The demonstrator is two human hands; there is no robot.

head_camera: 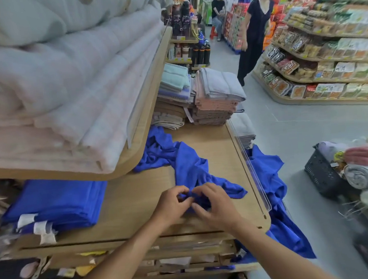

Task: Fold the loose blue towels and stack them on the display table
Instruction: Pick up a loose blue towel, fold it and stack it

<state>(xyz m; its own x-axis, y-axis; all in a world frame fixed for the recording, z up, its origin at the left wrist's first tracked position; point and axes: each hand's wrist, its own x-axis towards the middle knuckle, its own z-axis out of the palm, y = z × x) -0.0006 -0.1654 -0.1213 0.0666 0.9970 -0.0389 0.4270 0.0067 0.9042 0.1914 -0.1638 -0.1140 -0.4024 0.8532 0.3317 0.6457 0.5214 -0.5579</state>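
a: where are the hands?

b: both sit near the front edge of the wooden display table [139, 197], about 6 o'clock in the view. the left hand [171, 206] and the right hand [216, 203] are close together, each with its fingers curled and pinched onto a bunched edge of a loose blue towel [188, 166].

a: and how does that towel lie?

b: crumpled. it runs from the hands up toward 12 o'clock, across the tabletop and under the edge of the upper shelf [153, 94]. more loose blue cloth [275, 200] hangs over the table's right rim at 3 o'clock, down toward the floor.

a: anything already folded?

b: a flat stack of folded blue towels [60, 201] lies at 9 o'clock on the table, white labels showing at its near edge. it's well apart from the hands.

a: what else is around?

b: thick pale quilts [58, 82] fill the upper shelf at 10 o'clock. stacks of grey and pink towels [217, 95] stand at the far end of the table at 12 o'clock. a dark basket [321, 174] of rolled cloth sits on the floor at 3 o'clock, and a person in dark clothes [254, 33] stands in the aisle at 1 o'clock.
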